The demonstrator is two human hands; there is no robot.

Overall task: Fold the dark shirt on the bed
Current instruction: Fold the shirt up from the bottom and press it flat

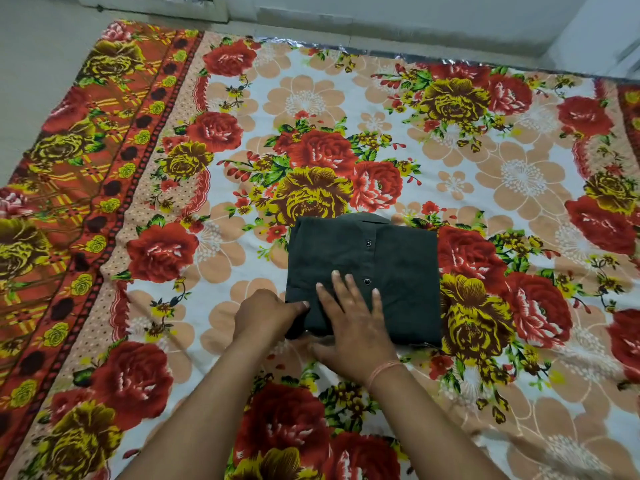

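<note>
The dark shirt lies on the bed as a compact folded rectangle, buttons up, collar at its far edge. My right hand rests flat on its near left part, fingers spread, palm down. My left hand is at the shirt's near left corner with the fingers curled around the edge; the fingertips are tucked under or against the fabric.
The bed is covered by a floral sheet with red and yellow roses and an orange patterned border on the left. A pale floor and a white wall lie beyond the bed's far edge.
</note>
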